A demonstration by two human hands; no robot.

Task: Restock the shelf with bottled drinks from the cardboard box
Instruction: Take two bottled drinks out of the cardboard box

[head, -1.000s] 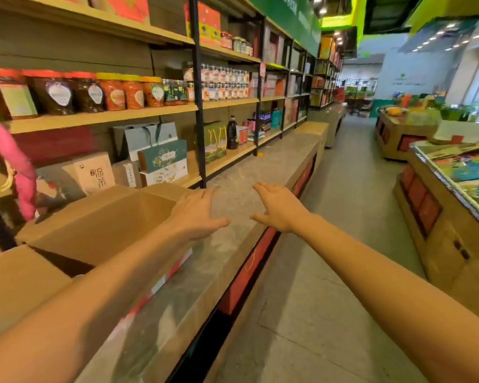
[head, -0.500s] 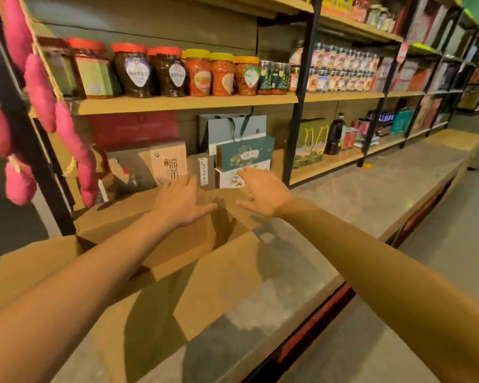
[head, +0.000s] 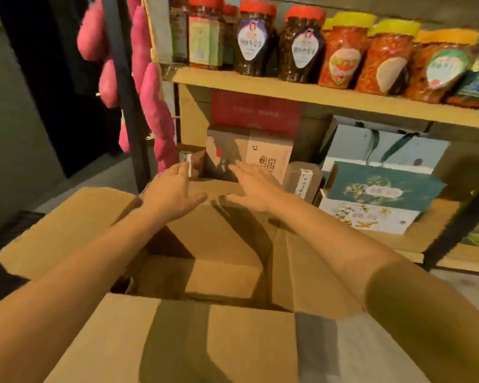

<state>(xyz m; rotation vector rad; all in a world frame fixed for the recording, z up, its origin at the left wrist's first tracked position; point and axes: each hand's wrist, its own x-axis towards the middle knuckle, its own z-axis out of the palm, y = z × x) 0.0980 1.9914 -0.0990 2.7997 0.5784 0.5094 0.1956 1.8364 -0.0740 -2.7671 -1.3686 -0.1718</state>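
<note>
The shelf is the biggest thing here. Its top board is full of big jars with red and yellow lids, standing close together. The board below holds paper gift boxes.

Right in front of the shelf sits the cardboard box. It is wide open, with its flaps spread out. Inside I see only brown card folded across the bottom (it is dark down there). No bottled drinks show, so I cannot tell if any are under the card.

Both arms reach over the open box. The left hand and the right hand are near each other at the far flap. Their palms are down and their fingers are straight, and they hold nothing. I cannot tell if they press the flap or hang just above it.

I think the step is to push that far flap back. To do it well, press flat with both hands and fold it all the way down. Go slow so it does not bump the gift boxes just behind. Then lift the card inside and look for bottles.
</note>
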